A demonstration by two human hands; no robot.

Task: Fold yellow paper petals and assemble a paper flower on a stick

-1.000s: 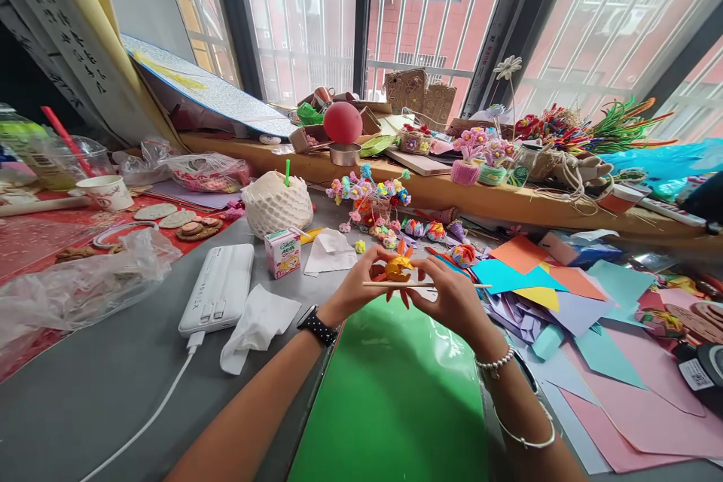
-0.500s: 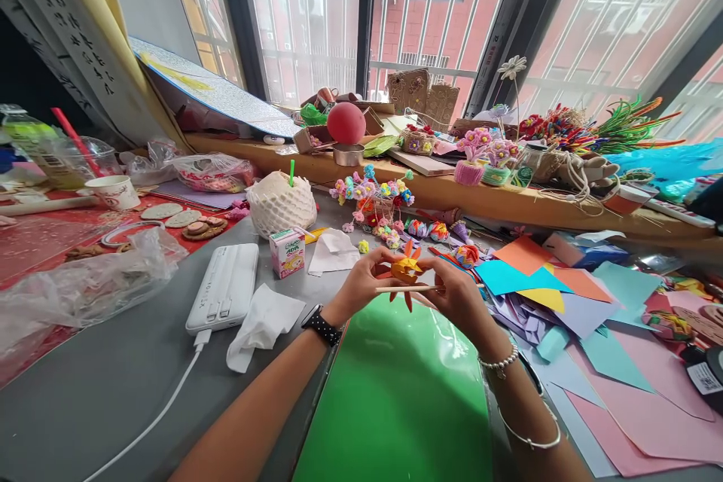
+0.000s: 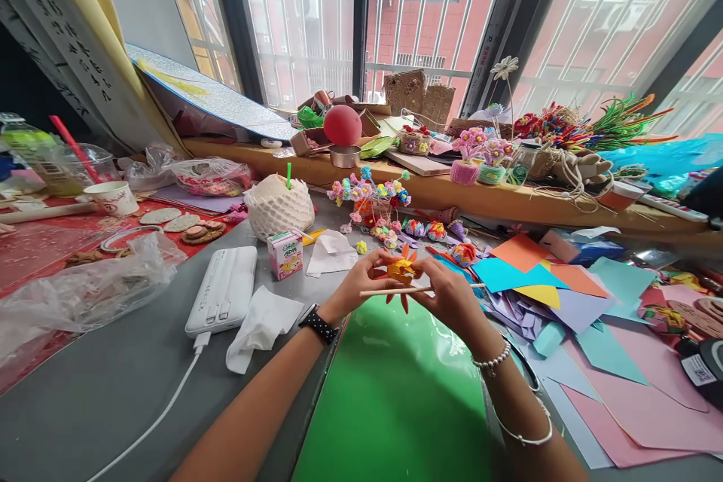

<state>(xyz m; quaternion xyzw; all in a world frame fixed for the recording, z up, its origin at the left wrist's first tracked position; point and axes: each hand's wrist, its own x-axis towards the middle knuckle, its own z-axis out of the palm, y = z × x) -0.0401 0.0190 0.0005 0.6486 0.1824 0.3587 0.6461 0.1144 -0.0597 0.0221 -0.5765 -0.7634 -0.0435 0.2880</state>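
Observation:
My left hand (image 3: 366, 282) grips the left side of an orange and yellow folded paper flower (image 3: 400, 269), with pointed petals sticking out above and below. On the flower's other side is my right hand (image 3: 446, 286), its fingers closed on a thin wooden stick (image 3: 392, 291). The stick lies level across the front of the flower, its free end pointing left towards my left hand. Both hands are raised over the far end of a glossy green board (image 3: 395, 399). My fingers partly cover the flower's sides.
Coloured paper sheets (image 3: 633, 399) spread out on the right. To the left are a white power bank (image 3: 223, 290) with a cable, a crumpled tissue (image 3: 263, 324) and a small pink box (image 3: 285, 254). Behind stand a wrapped coconut (image 3: 279, 207) and a bunch of small craft flowers (image 3: 370, 192).
The stick has shifted left across the flower, its tip now nearer my left hand. My right hand has moved slightly left. The camera view has shifted a little.

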